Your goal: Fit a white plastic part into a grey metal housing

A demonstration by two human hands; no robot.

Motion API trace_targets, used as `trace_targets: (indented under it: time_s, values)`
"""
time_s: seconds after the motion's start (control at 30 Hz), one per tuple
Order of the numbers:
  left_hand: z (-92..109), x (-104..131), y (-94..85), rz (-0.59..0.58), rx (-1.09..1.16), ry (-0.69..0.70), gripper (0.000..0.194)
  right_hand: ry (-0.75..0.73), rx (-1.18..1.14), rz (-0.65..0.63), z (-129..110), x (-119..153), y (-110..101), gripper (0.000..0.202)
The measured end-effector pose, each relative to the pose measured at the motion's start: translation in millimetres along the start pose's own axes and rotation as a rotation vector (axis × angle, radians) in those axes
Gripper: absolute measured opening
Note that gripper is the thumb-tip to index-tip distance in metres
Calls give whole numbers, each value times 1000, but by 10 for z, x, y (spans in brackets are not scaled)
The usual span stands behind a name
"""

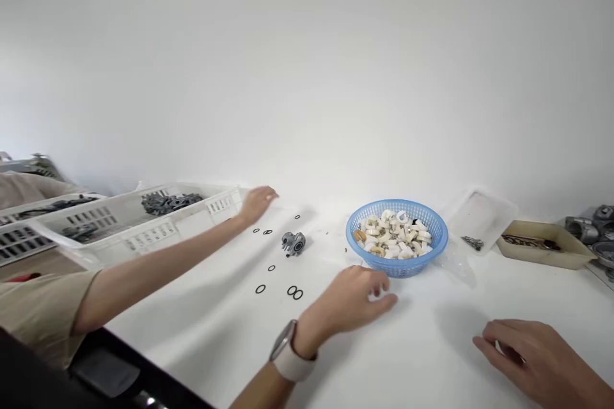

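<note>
My left hand [354,299], with a watch [284,340] on its wrist, hovers over the white table in front of a blue plastic basket [355,255]. Its fingers are loosely curled, the thumb stands apart, and nothing shows between them. White plastic pieces [396,236], a few of them yellowish, fill the basket. Further right, my right hand [540,358] is half curled above the table; a gap shows between thumb and fingers, with no object visible in it. A grey metal fitting [293,243] lies left of the basket, and several black O-rings [260,289] are scattered around it.
A co-worker's hand [258,203] reaches in from the left beside white crates [148,236] of grey metal parts [170,202]. At right are a clear plastic lid [484,217] with small screws [472,243], a beige tray [547,254] and more metal fittings [581,229].
</note>
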State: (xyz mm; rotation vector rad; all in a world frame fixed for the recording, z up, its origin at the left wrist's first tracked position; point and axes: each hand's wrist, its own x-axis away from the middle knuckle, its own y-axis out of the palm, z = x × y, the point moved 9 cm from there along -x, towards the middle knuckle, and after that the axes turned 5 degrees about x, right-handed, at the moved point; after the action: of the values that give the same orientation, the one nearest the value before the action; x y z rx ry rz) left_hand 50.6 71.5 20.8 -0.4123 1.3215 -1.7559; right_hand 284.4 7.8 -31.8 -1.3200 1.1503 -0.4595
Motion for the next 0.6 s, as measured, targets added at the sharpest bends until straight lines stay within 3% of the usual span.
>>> trace_targets:
  time_s: [0.07, 0.2, 0.3, 0.37, 0.43, 0.6]
  values:
    - [-416, 46, -286, 25, -25, -99, 20, -19, 33, -10, -39, -9, -11, 38]
    - [-1565, 160, -976, 117, -137, -419, 30, -56, 72, -12, -143, -41, -55, 41]
    - [-2260, 270, -1254, 125, -176, -624, 42, -65, 82, 9, -175, -58, -85, 41]
    - [-2536, 335, -1245, 93, -154, -692, 38, -62, 103, 14, -163, -59, -86, 41]
    - [-2690, 382, -1167, 75, -121, -718, 35, -54, 133, 18, -137, -55, -80, 41]
    - [-2817, 381, -1029, 93, -75, -715, 34, -41, 152, 21, -94, -54, -69, 40]
